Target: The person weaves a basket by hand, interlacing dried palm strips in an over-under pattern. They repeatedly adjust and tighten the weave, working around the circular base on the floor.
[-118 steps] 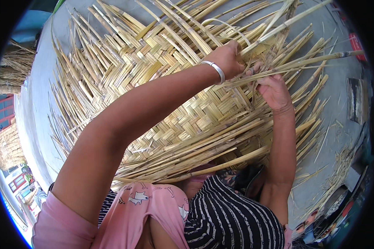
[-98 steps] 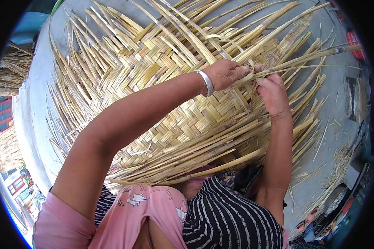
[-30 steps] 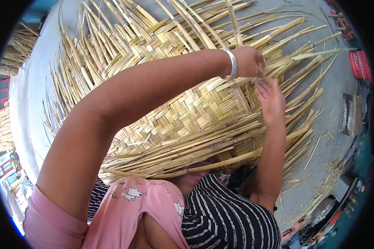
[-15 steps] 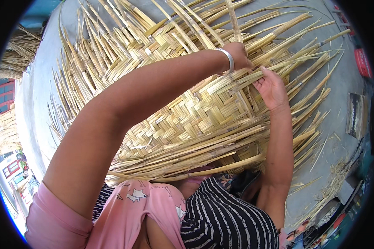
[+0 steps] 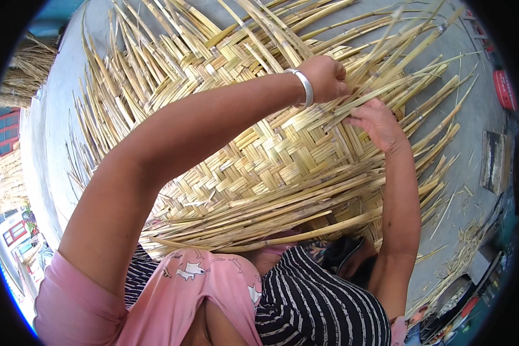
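Note:
A large mat (image 5: 254,155) of split cane or reed, woven in a zigzag pattern, spreads before me, with loose strip ends fanning out at its far and right edges. My left hand (image 5: 327,79), with a silver bangle (image 5: 303,87) at the wrist, is closed on cane strips near the mat's right side. Some strips running up and right from it are blurred. Just to its right, my right hand (image 5: 382,124) has its fingers curled at a bundle of cane strips (image 5: 406,86); its fingertips are partly hidden among them.
Loose long canes (image 5: 277,205) lie across the mat's near side, close to my body. Grey floor (image 5: 57,155) surrounds the mat. At right are a wooden block (image 5: 495,161), a red object (image 5: 504,89) and straw scraps (image 5: 455,265). A straw heap (image 5: 26,72) stands far left.
The strip that stood upright at my left hand has swung down to the right. My left hand has shifted slightly left; my right hand has moved a little right, its fingers now curled more.

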Available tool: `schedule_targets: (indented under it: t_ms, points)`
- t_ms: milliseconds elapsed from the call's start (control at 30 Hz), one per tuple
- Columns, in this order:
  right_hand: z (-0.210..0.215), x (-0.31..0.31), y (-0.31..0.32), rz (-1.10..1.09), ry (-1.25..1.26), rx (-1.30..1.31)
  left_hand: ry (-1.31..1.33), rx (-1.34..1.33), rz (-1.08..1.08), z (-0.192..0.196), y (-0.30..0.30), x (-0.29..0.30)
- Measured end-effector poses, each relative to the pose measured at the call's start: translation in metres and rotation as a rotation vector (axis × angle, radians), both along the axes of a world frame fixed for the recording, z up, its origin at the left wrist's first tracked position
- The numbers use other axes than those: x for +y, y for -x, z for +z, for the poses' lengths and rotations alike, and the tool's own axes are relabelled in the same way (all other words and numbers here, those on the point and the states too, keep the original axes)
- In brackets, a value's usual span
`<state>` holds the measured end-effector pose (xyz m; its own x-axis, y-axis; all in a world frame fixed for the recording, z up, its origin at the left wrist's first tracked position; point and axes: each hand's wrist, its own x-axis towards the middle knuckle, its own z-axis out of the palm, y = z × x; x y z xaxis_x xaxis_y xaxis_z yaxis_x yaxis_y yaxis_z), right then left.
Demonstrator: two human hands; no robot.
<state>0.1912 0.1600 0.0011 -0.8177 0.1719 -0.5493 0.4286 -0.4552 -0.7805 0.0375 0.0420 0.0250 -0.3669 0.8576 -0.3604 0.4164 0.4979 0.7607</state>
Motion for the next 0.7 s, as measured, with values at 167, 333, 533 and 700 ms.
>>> schedule_targets:
  t_ms: [167, 333, 533, 700]
  points:
    - [0.008, -0.009, 0.013, 0.155, -0.169, -0.102, -0.176, -0.098, 0.278, -0.010, -0.002, -0.028]
    - [0.003, 0.000, 0.019, 0.340, -0.364, -0.038, -0.215, -0.354, 0.451, -0.011, -0.008, -0.049]
    - [-0.007, 0.007, 0.018, 0.400, -0.649, 0.023, -0.233, -0.570, 0.594, -0.001, -0.011, -0.063]
    - [-0.003, -0.002, 0.034, 0.543, -0.959, -0.122, -0.192, -0.556, 0.596, -0.002, -0.008, -0.062]
